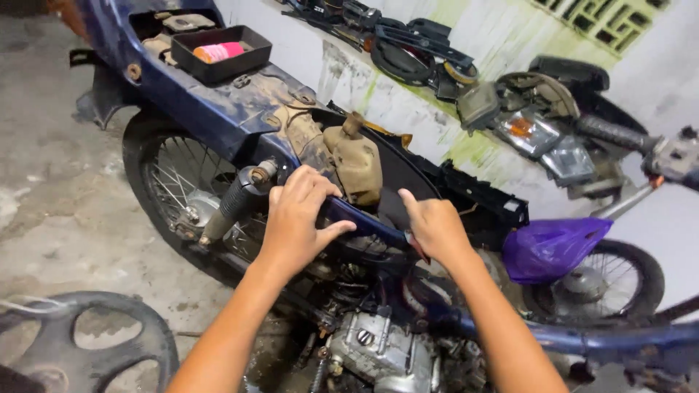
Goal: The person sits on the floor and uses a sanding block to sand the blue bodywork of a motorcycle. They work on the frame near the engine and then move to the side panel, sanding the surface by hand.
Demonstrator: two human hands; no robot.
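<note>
1. Both hands grip 1 dark blue side panel (pixel 364 224) on a stripped motorcycle (pixel 218 109): the left hand (pixel 297 215) is wrapped over its rear end, fingers on top and thumb beneath, and the right hand (pixel 435 227) clutches its front end with the thumb raised.
2. Blue and mud-caked, the motorcycle's frame fills the middle of the view, seat removed, running from upper left down to lower right beside a stained white wall (pixel 408 94).
3. Spoked, the rear wheel (pixel 182 196) stands at left on the concrete floor (pixel 58 182), with the shock absorber (pixel 237 200) just beside the left hand.
4. Below the hands sits the grey engine (pixel 382 353).
5. Bright purple, a plastic bag (pixel 550 247) hangs near the front wheel (pixel 604 280) at right.
6. Above the panel, a tan reservoir (pixel 357 160) rests between the 2 hands.
7. Up on the frame, a black tray (pixel 222 54) holds a pink can (pixel 218 52).
</note>
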